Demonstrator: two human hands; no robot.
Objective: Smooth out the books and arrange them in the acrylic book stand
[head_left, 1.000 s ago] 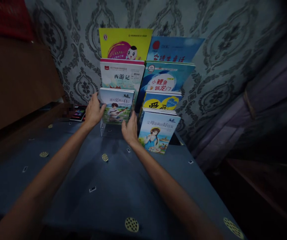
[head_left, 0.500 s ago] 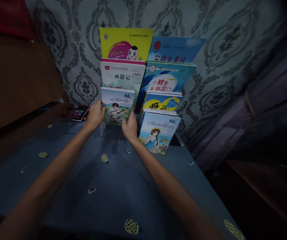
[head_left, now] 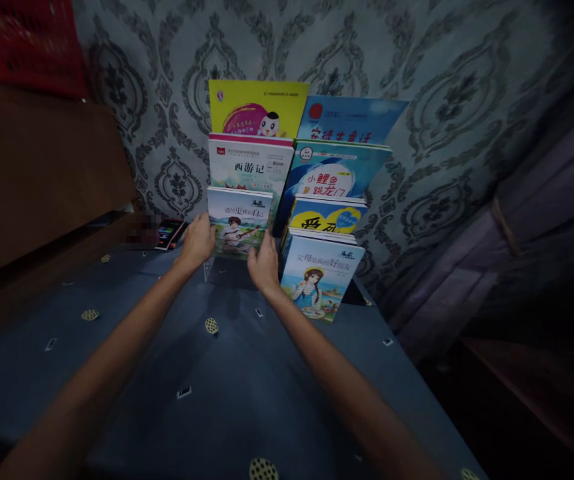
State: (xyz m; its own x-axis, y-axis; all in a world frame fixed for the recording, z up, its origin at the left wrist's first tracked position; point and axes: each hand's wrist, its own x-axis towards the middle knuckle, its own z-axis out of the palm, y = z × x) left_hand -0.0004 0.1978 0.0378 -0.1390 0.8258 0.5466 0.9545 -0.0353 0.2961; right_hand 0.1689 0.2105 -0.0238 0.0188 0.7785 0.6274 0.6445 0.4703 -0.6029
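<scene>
A tiered clear stand against the wall holds two columns of children's books. My left hand grips the left edge of the lowest book in the left column, whose cover shows a child with a guitar. My right hand holds that same book at its lower right corner. Above it stand a white book and a yellow book. The right column holds several blue and yellow books, the front one showing a girl in a hat.
The stand sits on a table under a dark blue cloth with small dotted patches. A small dark box lies left of the stand. A brown wooden panel is on the left, a curtain on the right, patterned wallpaper behind.
Both hands have closed in on the guitar book, the left one from open beside it to gripping its edge. The view has shifted slightly downward.
</scene>
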